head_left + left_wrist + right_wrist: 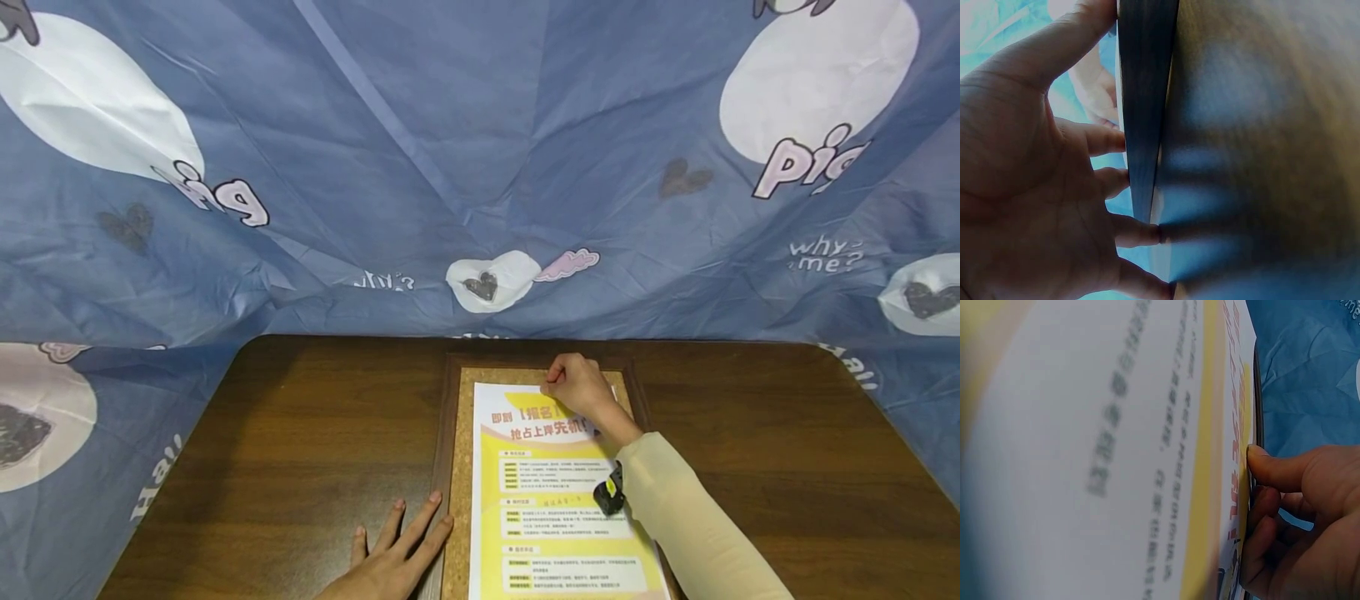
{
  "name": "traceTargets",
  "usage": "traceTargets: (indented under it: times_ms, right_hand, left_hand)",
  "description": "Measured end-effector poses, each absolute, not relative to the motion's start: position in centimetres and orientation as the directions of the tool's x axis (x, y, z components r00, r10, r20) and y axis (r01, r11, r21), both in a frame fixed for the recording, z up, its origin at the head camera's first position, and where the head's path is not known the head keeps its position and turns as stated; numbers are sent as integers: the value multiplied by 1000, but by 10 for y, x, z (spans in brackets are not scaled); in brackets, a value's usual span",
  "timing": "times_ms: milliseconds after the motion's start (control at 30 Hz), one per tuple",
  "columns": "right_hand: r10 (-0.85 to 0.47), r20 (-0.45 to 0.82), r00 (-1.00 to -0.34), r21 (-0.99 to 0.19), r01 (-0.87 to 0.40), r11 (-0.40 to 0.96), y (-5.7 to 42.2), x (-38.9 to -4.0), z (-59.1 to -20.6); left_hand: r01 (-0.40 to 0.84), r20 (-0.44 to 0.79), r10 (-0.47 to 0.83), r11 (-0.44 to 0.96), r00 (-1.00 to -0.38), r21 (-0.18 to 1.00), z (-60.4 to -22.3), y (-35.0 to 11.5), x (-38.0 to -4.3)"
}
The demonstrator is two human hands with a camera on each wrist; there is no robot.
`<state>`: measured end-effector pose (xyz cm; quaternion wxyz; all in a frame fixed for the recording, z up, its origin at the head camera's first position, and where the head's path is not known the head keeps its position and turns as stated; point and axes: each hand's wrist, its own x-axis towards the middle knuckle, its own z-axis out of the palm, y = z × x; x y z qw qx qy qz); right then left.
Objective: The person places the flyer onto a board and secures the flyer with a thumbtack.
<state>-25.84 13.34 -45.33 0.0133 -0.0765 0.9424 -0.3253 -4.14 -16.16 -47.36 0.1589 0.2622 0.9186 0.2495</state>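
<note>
A printed yellow-and-white poster point(555, 533) lies on a cork board point(462, 467) with a dark wooden frame point(641, 400). My right hand point(579, 385) is at the poster's top edge, fingers curled and fingertips close together against the paper. In the right wrist view, the thumb and fingers of this hand point(1300, 500) meet the poster's face point(1085, 425) near its top. Whatever lies between those fingertips is hidden. My left hand point(393, 554), fingers spread, rests along the frame's left side. In the left wrist view, the fingers of this hand point(1041, 187) reach the frame's edge point(1144, 106).
The board lies on a dark brown wooden table point(315, 433) with rounded far corners. Behind it hangs a blue cloth point(480, 125) printed with words, hearts and white shapes. A black wrist device point(609, 493) sits below the right hand, over the poster.
</note>
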Motion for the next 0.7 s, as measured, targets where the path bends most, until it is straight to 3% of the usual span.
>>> traceTargets:
  times_ms: [700]
  right_hand:
    - [-146,5,-989,-616,-118,779,133,-259,-451]
  left_hand:
    - [403,-154,559,737,-815,542,-473,-161,-41]
